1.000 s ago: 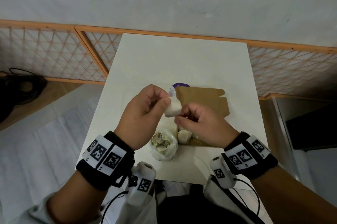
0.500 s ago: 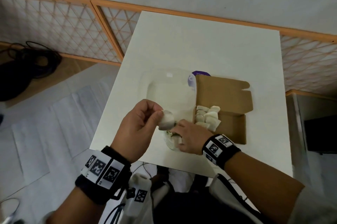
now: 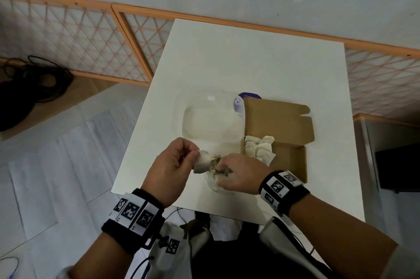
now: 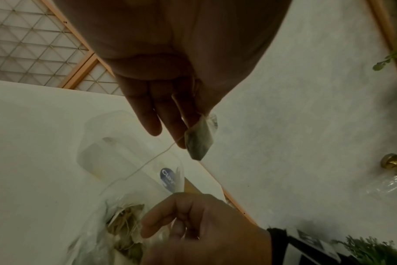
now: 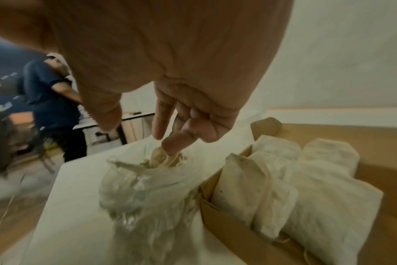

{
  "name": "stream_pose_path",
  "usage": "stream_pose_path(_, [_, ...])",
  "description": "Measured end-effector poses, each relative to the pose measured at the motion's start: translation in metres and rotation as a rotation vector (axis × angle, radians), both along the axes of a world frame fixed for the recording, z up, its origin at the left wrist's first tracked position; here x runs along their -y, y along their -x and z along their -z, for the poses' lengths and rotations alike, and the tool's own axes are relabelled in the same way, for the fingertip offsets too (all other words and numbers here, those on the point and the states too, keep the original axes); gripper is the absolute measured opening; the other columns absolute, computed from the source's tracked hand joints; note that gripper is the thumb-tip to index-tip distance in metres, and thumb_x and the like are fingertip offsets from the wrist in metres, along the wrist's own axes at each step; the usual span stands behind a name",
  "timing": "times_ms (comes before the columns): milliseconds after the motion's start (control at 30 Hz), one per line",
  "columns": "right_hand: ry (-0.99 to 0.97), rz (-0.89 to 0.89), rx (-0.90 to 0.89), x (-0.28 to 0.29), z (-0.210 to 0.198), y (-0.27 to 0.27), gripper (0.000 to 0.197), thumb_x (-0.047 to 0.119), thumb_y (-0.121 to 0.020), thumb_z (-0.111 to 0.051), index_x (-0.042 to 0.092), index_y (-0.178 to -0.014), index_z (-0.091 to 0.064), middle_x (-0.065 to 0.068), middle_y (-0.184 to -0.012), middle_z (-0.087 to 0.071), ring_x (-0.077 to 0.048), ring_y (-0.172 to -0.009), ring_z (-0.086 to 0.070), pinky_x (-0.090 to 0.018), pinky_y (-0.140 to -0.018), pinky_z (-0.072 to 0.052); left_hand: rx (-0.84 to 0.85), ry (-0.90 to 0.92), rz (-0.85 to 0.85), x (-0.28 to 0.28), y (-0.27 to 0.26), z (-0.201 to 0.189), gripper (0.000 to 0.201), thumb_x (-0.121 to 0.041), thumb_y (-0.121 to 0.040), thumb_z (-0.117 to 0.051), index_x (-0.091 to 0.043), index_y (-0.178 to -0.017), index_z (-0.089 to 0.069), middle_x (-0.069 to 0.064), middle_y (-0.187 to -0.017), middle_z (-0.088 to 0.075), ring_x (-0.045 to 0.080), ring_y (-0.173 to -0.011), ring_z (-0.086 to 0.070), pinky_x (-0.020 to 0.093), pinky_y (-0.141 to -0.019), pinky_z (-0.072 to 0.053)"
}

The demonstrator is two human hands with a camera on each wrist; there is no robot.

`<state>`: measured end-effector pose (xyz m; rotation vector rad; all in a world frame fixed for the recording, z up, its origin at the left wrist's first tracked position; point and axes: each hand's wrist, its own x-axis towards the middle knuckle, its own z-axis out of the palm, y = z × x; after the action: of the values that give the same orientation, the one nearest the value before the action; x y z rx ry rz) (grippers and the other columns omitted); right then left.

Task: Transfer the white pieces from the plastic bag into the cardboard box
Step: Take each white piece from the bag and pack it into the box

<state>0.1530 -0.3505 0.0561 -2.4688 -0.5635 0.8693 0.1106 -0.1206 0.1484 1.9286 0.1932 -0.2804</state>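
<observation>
White rectangular table (image 3: 261,56) carries a clear plastic tub (image 3: 211,117) beside an open brown cardboard box (image 3: 281,128). Several white paper pieces (image 3: 260,148) lie in the box's near-left corner. Crumpled clear plastic bag (image 5: 147,193) sits just left of the box. Left hand (image 3: 172,169) pinches one white piece (image 4: 198,140) above the bag. Right hand (image 3: 238,174): relaxed fingers (image 5: 173,145) dip into the bag mouth, gripping nothing visible.

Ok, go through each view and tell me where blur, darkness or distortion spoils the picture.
Head view: sharp; wide-angle lens bends the table edges, and the clear tub is faint against it. Left wrist view: dim, left hand in shadow, though the white piece it pinches reads clearly. Right wrist view: brighter, but motion blur smears the plastic bag and right hand; cardboard box soft.
</observation>
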Motion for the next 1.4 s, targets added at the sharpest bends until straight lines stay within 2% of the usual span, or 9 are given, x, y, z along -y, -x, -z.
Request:
stream_pose_path(67, [0.121,-0.140,0.025,-0.007,0.008,0.006,0.060,0.071,-0.078,-0.062,0.031,-0.122,-0.058,0.011,-0.115,-0.061,-0.014,-0.098,-0.060,-0.033,-0.082,-0.052,-0.015,0.006,0.014,0.001,0.001,0.001,0.013,-0.014,-0.103,-0.060,-0.022,-0.094,-0.063,0.003,-0.088,-0.072,0.021,-0.083,-0.066,0.027,-0.075,-0.050])
stream_pose_path(200, [0.127,-0.125,0.036,-0.011,0.016,0.009,0.024,0.042,-0.099,-0.049,0.021,-0.095,-0.060,0.001,-0.096,-0.065,-0.024,-0.086,-0.062,-0.047,-0.080,-0.055,-0.009,-0.015,0.033,0.001,0.002,0.001,0.014,-0.015,-0.103,-0.060,-0.025,-0.094,-0.063,0.000,-0.086,-0.072,0.011,-0.075,-0.062,0.025,-0.071,-0.048])
stream_pose_path(467, [-0.298,0.322,-0.057,0.019,-0.055,-0.010,0.011,0.026,-0.097,-0.067,0.024,-0.089,-0.061,0.002,-0.078,-0.065,-0.012,-0.066,-0.057,-0.031,-0.064,-0.048,-0.014,0.007,0.111,0.006,-0.004,-0.010,0.013,-0.015,-0.101,-0.064,-0.024,-0.094,-0.071,-0.008,-0.093,-0.079,0.012,-0.091,-0.073,0.038,-0.088,-0.057])
stream_pose_path(600, [-0.430,0.387,-0.111,0.032,-0.099,-0.014,0.005,0.025,-0.097,-0.070,0.024,-0.099,-0.066,0.000,-0.091,-0.075,-0.024,-0.080,-0.069,-0.040,-0.078,-0.058,0.009,0.054,0.159,0.020,-0.010,-0.021,0.014,-0.013,-0.100,-0.064,-0.023,-0.091,-0.067,-0.014,-0.111,-0.074,0.006,-0.102,-0.070,0.025,-0.089,-0.050])
stream_pose_path(833, [-0.620,0.406,-0.068,0.045,-0.135,-0.005,0.021,0.042,-0.096,-0.066,0.022,-0.100,-0.073,-0.021,-0.095,-0.072,-0.042,-0.085,-0.066,-0.061,-0.083,-0.054,0.131,0.143,0.297,0.053,-0.022,-0.058,0.010,-0.032,-0.088,-0.063,-0.022,-0.089,-0.065,-0.012,-0.112,-0.073,0.015,-0.108,-0.070,0.050,-0.088,-0.057])
stream_pose_path(933, [-0.659,0.402,-0.023,0.048,-0.146,0.003,0.034,0.045,-0.098,-0.061,0.013,-0.093,-0.070,-0.022,-0.079,-0.061,-0.033,-0.070,-0.053,-0.050,-0.068,-0.049,0.128,0.145,0.338,0.063,-0.024,-0.065,0.004,-0.018,-0.097,-0.065,-0.019,-0.093,-0.067,0.002,-0.093,-0.077,0.030,-0.088,-0.073,0.056,-0.076,-0.060])
stream_pose_path(1100, [-0.632,0.456,0.116,0.054,-0.151,0.013,0.022,0.035,-0.100,-0.058,0.017,-0.088,-0.063,-0.008,-0.070,-0.059,-0.016,-0.063,-0.048,-0.045,-0.060,-0.045,0.209,0.070,0.335,0.071,-0.022,-0.065,0.015,-0.013,-0.099,-0.066,-0.025,-0.090,-0.067,-0.006,-0.083,-0.072,0.009,-0.076,-0.067,0.025,-0.072,-0.053])
stream_pose_path(1233, [-0.521,0.499,0.203,0.060,-0.149,0.011,0.014,0.022,-0.101,-0.060,0.027,-0.089,-0.063,0.012,-0.068,-0.060,-0.006,-0.060,-0.050,-0.031,-0.059,-0.045,0.225,0.071,0.348,0.079,-0.019,-0.071,0.012,-0.011,-0.099,-0.064,-0.019,-0.090,-0.064,-0.015,-0.077,-0.069,0.005,-0.069,-0.064,0.023,-0.063,-0.053])
stream_pose_path(1400, [-0.455,0.569,0.399,0.070,-0.165,0.003,0.015,0.018,-0.103,-0.059,0.027,-0.098,-0.070,0.009,-0.076,-0.068,-0.011,-0.067,-0.062,-0.019,-0.061,-0.047,0.252,0.100,0.311,0.082,-0.024,-0.082,0.018,-0.010,-0.097,-0.063,-0.022,-0.085,-0.060,-0.006,-0.071,-0.062,0.003,-0.061,-0.053,0.019,-0.059,-0.046])
